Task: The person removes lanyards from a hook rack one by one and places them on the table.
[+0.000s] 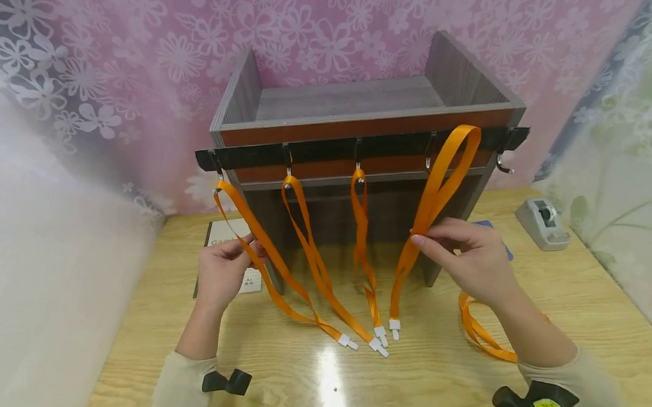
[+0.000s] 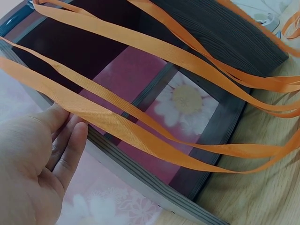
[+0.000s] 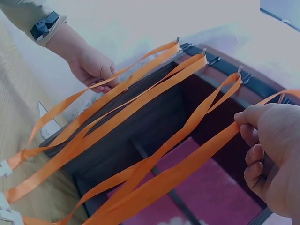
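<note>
Fingers of the right hand [image 1: 474, 257] pinch an orange lanyard [image 1: 428, 205] slanting right, its top right of the fourth hook [image 1: 429, 164]. Left hand's [image 1: 223, 273] grip: unclear.

My left sleeve [image 1: 181, 388] was pale beige | my right sleeve [image 1: 589, 377] matched | my left wrist device [image 1: 238, 383] was black, angular | my right wrist device [image 1: 508, 401], black, bore a yellow-green label [image 1: 547, 406].

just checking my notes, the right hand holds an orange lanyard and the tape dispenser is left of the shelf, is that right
Not quite: the tape dispenser is right of the shelf, as the head view shows. The right hand does hold an orange lanyard.
</note>
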